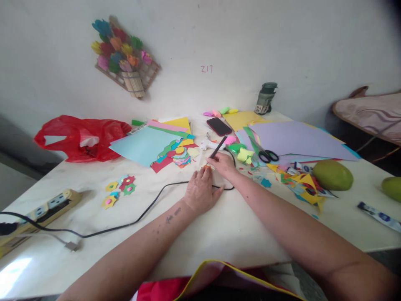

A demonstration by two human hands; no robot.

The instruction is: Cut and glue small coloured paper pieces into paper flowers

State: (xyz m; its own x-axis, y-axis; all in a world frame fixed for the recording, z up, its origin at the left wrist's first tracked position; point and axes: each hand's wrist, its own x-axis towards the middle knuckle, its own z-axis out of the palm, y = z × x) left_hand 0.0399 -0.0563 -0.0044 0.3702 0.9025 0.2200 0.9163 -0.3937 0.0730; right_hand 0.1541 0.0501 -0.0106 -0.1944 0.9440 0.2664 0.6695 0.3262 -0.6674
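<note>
My right hand (223, 165) pinches a slim black pen (218, 147), its upper end slanting up and away from me. Beside it my left hand (200, 188) lies palm down on the table, fingers together and stretched forward. A small orange and pale scrap of paper (208, 167) peeks out at the left fingertips, mostly hidden by both hands. Just beyond the hands lies a white glue gun (210, 144), whose black cord (153, 202) runs under my hands and off to the left. Cut scalloped paper shapes (181, 155) are stacked left of the hands.
Finished paper flowers (120, 190) and a power strip (40, 215) are at left, near a red plastic bag (84, 140). Coloured sheets (291, 136), black scissors (268, 156), a phone (219, 126), paper scraps (302, 186) and a green mango (333, 174) occupy the right. A bottle (265, 99) stands behind.
</note>
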